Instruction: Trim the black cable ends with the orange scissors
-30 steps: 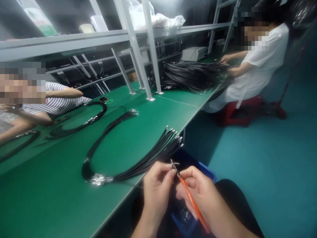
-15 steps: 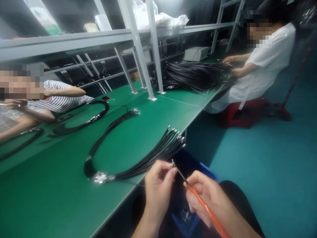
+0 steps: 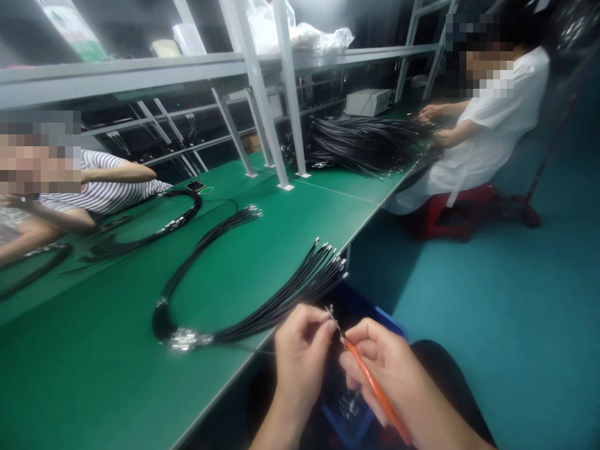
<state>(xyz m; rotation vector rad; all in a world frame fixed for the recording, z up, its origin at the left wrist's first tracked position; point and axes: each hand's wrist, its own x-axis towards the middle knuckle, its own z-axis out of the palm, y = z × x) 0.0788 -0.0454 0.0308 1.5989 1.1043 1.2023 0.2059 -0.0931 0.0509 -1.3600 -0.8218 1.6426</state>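
Observation:
My left hand (image 3: 304, 340) is just past the table edge, its thumb and forefinger pinched on a tiny metal piece too small to make out. In my right hand (image 3: 375, 356) is an orange-handled tool (image 3: 370, 381) with a slim dark metal nose. Its tip meets the left fingertips; the exact kind of tool is unclear. A bundle of black cables (image 3: 281, 306) with silver metal ends lies on the table, curving round beside my left hand. One thin dark strand runs from it over the edge toward that hand. Under my hands is a blue bin (image 3: 391, 322) containing small shiny pieces.
The green table (image 3: 107, 375) bears more cable bundles (image 3: 370, 140) toward the back. A grey frame post (image 3: 267, 106) rises from it to a shelf. One person (image 3: 497, 119) in white sits at the right, another (image 3: 107, 181) in stripes at the left.
My right hand and the orange-handled tool have shifted slightly left, closer to my left fingertips, and the tool has turned a little. My left hand stays nearly in place.

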